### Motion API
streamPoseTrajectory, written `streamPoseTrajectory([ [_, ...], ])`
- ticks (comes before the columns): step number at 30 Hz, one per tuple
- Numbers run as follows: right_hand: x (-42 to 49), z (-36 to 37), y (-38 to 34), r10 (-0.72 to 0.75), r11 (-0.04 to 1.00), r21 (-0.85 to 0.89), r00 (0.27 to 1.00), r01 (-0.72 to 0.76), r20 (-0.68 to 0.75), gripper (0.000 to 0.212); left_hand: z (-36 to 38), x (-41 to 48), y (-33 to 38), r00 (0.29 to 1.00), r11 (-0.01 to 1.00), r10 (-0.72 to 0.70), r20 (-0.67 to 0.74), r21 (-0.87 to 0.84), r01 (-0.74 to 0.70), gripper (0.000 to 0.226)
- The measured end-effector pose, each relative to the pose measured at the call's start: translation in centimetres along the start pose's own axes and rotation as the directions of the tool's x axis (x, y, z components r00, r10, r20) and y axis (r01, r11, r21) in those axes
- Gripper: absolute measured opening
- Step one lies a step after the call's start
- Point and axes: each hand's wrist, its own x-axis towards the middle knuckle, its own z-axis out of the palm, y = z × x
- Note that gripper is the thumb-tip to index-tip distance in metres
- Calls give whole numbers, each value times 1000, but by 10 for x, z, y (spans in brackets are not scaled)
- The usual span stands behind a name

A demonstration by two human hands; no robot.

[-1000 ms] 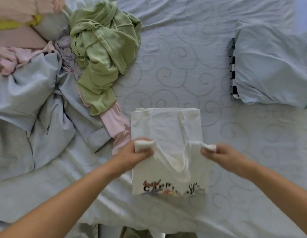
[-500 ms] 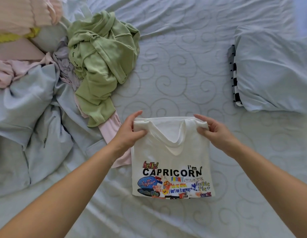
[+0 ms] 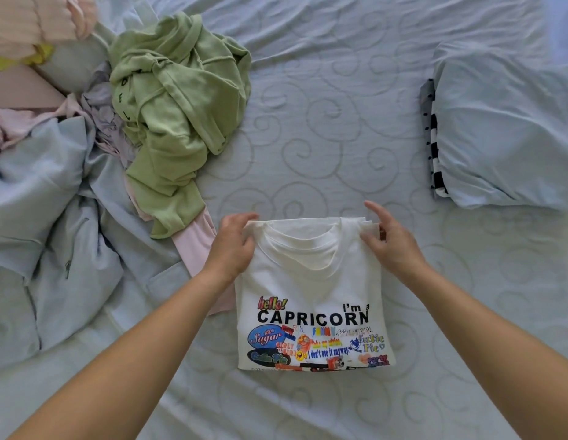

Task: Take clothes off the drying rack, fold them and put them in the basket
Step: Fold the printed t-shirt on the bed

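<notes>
Pale blue bed sheet (image 3: pixel 308 122) w/ swirl stitching is seen from above. Unfolded clothes are heaped at far L, a green top (image 3: pixel 177 100) uppermost; a pillow (image 3: pixel 504 128) lies far R. No basket or rack is in view.

White tee (image 3: pixel 311 281) is laid flat at ctr, just ahead of the person, folded to a near-square, print up. Collar edge is turned away, print edge toward the body, so the fold line runs L-R.

L hand (image 3: pixel 233 246) is curled round the far L corner, gripping it. R hand (image 3: pixel 390 246) pinches the far R corner btwn thumb and fingers, index finger lifted off. Both corners are held evenly, neither hand nearer. Any further fold or lift would prob. be started from this far edge toward the body.

Vs 1 s ago: the tee was then held mid-fold w/ the print mostly hidden; the print is now fully shown and the hands are placed further out. Vs 0.5 s ago: little is changed
</notes>
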Motion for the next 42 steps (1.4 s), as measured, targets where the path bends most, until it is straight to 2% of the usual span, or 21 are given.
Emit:
streamPoseTrajectory([
  [2,-7,5,2,-183,946,-297,968,127,-170,53,3,-9,3,982,969,157,-104,207,-134,45],
  [4,-20,12,2,-428,823,-494,878,281,-214,52,11,-25,4,916,882,379,-134,350,-314,39],
  [5,-26,16,3,-509,771,-525,844,360,-169,53,17,-35,5,870,822,485,-90,386,-419,34],
  [7,-39,28,7,-611,665,-554,792,501,-17,54,35,-56,-1,781,680,617,101,431,-593,28],
  [9,-44,42,13,-614,595,-575,779,562,126,55,55,-66,-13,764,580,575,293,513,-633,39],
  [11,-41,52,20,-512,574,-631,830,523,222,61,65,-65,-28,834,577,434,340,607,-547,56],
  [13,-33,55,24,-394,557,-690,878,463,271,68,66,-57,-38,901,607,322,292,667,-433,64],
  [16,-30,55,29,-358,548,-720,897,426,259,64,64,-52,-40,940,671,244,239,658,-342,63],
  [19,-49,56,30,-368,675,-662,926,324,78,62,66,-72,-35,981,843,160,112,501,-195,67],
  [22,-83,60,38,-282,809,-562,953,175,-108,60,68,-104,-41,990,959,105,-99,275,-74,66],
  [25,-113,65,43,-163,874,-486,953,20,-254,60,71,-131,-43,976,995,-48,-215,77,66,66],
  [28,-130,74,40,-27,917,-385,946,-106,-324,61,75,-148,-36,951,968,-248,-183,-73,239,72],
  [31,-130,79,31,29,933,-329,942,-146,-336,63,73,-145,-29,945,952,-292,-145,-139,272,73],
  [35,-119,73,19,110,931,-296,940,-211,-324,63,65,-131,-14,966,965,-251,-64,-92,245,74],
  [40,-123,65,15,74,993,-76,974,-92,-215,55,56,-129,-14,980,980,-192,46,-51,194,67],
  [42,-122,62,18,63,996,-57,986,-72,-153,55,52,-128,-15,983,983,-171,62,-61,175,66],
])
